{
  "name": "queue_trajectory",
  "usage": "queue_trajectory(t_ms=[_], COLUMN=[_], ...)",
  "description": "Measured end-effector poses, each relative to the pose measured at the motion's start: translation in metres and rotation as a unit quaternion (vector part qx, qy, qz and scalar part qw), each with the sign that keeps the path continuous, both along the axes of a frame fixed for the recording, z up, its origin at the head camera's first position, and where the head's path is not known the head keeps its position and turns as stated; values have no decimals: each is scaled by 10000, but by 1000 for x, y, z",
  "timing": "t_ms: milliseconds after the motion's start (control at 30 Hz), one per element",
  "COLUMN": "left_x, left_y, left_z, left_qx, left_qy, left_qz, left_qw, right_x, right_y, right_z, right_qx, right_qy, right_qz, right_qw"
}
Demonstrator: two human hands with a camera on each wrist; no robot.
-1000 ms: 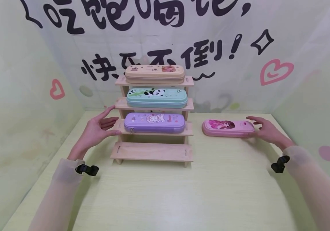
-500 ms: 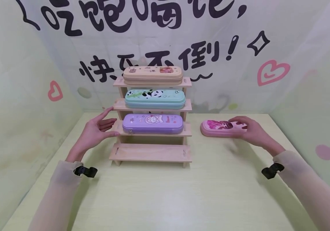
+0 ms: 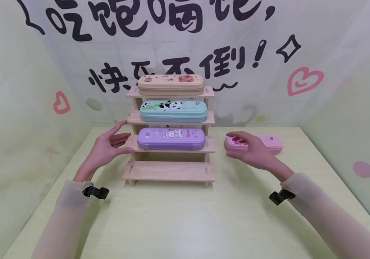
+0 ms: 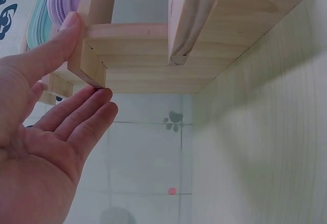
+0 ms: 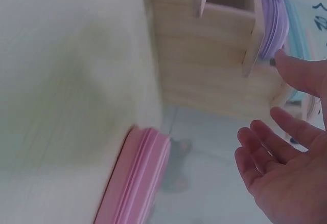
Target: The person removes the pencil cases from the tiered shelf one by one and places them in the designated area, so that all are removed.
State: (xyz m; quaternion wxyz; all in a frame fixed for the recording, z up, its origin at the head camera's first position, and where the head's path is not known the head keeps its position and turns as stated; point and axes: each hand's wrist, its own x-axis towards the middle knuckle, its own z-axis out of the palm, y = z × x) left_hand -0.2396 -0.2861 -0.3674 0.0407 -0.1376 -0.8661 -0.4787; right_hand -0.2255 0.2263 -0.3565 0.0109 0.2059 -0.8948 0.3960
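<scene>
A stepped wooden rack [image 3: 168, 170] stands on the table. A beige pencil case [image 3: 171, 85] lies on its top step, a mint panda pencil case [image 3: 173, 111] below that, then a purple pencil case [image 3: 172, 139]; the lowest step is bare. My left hand [image 3: 108, 146] is at the rack's left side, its thumb against a step's end and its other fingers extended, as the left wrist view [image 4: 51, 147] shows. My right hand [image 3: 256, 153], fingers loosely bent and holding nothing, hovers in front of the pink pencil case [image 3: 271, 144], hiding part of it.
A pale table [image 3: 178, 219] spreads in front of the rack. Behind is a white backdrop [image 3: 256, 104] with black lettering and pink hearts. Pale walls [image 3: 350, 126] close in both sides. A black wrist device [image 3: 282, 196] sits on each sleeve.
My right hand has moved left from the pink pencil case's right end, across it towards the rack. The case has stayed on the table. My left hand has kept its place beside the rack.
</scene>
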Motion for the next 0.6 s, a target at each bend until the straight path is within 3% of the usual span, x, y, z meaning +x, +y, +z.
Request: queue_trajectory(t_ms=[267, 600], left_x=[-2, -3], left_y=[-2, -1], left_z=[-1, -1], left_qx=[59, 166], left_qy=[42, -39], left_qz=[-57, -61], left_qw=[10000, 9998], right_x=[-1, -4], right_y=[-30, -50], right_z=[5, 10], right_qx=[-210, -106], right_qy=[187, 417], right_qz=[237, 280], right_qw=[9993, 9987])
